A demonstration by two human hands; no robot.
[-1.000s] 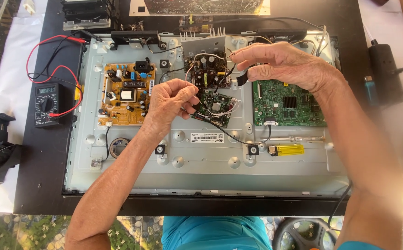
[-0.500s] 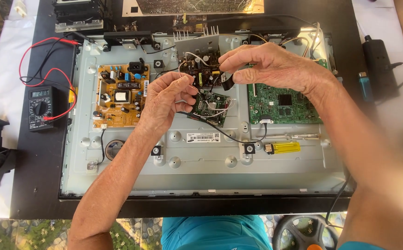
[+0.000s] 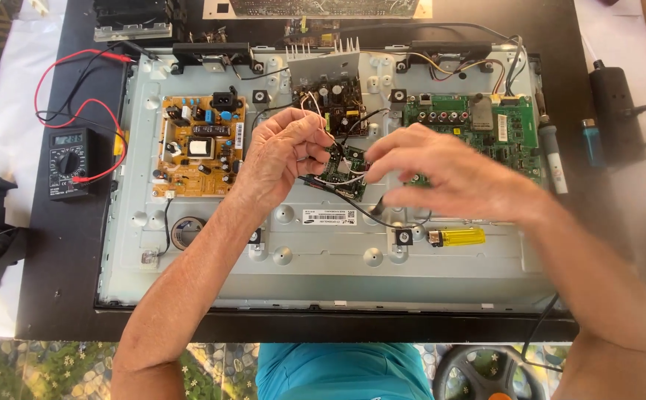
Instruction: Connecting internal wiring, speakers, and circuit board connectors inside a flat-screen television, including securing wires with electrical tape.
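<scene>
An opened flat-screen set lies on its face, showing a grey metal chassis (image 3: 412,274). My left hand (image 3: 282,152) pinches thin white wires (image 3: 315,111) beside a small circuit board (image 3: 346,167) at the chassis middle. A black lead (image 3: 338,194) runs from under that hand toward the lower right. My right hand (image 3: 441,174) hovers just right of the small board, blurred, with fingers and thumb apart and nothing clearly in them. Above sits a dark board with a finned heatsink (image 3: 334,92).
A tan power board (image 3: 200,144) is mounted left and a green main board (image 3: 478,122) right. A multimeter (image 3: 67,161) with red and black leads lies at the left. A yellow lighter (image 3: 460,237), a tape roll (image 3: 186,231) and a black power strip (image 3: 615,111) lie nearby.
My right hand has dropped from the top of the dark board to beside the small board. My left hand has stayed on the wires. The camera has moved closer.
</scene>
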